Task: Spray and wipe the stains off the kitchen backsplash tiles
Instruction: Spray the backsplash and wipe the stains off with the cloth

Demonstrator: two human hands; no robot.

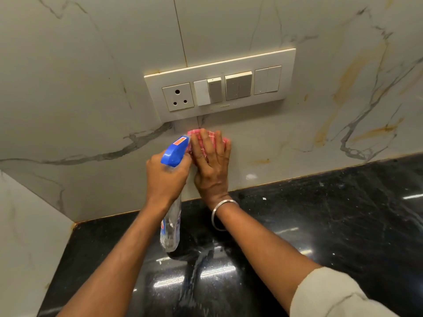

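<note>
Backsplash tiles point(91, 83) fill most of the view, pale marble-look stuff with grey veins, plus some orangey-brown stains point(343, 83) smeared over at about 2 o'clock and a smaller one point(262, 161) low down near the counter edge.

The person's right hand point(211, 161) is pressed flat against the tile with the fingers spread out wide, pinning a pink checked cloth point(207, 138) to the wall right around the middle of the frame. The cloth sits just below the switch plate point(219, 65), which is at 12 o'clock from the hand and has a socket on its left end and a row of switches. There's a silver bangle point(222, 210) on that wrist and a light grey sleeve point(332, 296) down at 5 o'clock.

The left hand point(166, 177) is curled tight around the neck of a spray bottle point(170, 227), fingers fully wrapped. The bottle has a blue trigger head point(175, 152) pointing up toward the wall, nozzle right beside the cloth, and the clear body hangs down below the fist. Can't tell whether a finger is actually on the trigger.

Black shiny counter point(320, 225) runs across the bottom from 7 to 3 o'clock, with a few white specks on it.
</note>
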